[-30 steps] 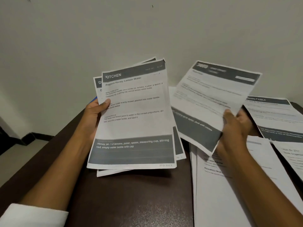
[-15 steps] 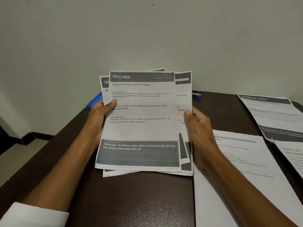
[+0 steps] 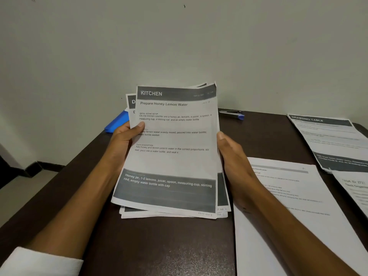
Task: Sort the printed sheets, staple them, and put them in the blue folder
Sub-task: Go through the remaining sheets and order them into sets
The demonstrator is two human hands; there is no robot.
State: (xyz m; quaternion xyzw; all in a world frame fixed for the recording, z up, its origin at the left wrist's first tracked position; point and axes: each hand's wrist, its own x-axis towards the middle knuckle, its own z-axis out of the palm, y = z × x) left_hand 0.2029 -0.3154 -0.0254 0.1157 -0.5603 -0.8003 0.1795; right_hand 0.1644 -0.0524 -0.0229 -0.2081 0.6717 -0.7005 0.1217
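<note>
I hold a stack of printed sheets (image 3: 171,156) upright, its lower edge on the dark table (image 3: 159,246); the front sheet is headed KITCHEN. My left hand (image 3: 125,140) grips the stack's left edge, thumb on the front. My right hand (image 3: 231,154) holds the right edge, thumb along the side. A corner of the blue folder (image 3: 116,123) shows behind the stack at the left. A stapler (image 3: 232,114) with a blue tip lies at the table's back, right of the stack.
More printed sheets lie flat on the right: a white one (image 3: 294,206) under my right forearm, one headed DRESSING TABLE (image 3: 328,140) at the far right, another (image 3: 356,192) below it. A wall stands right behind the table. The floor drops away at the left.
My right hand brought its loose sheet over to the stack and now holds the stack's right edge. The sheets have been squared closer together.
</note>
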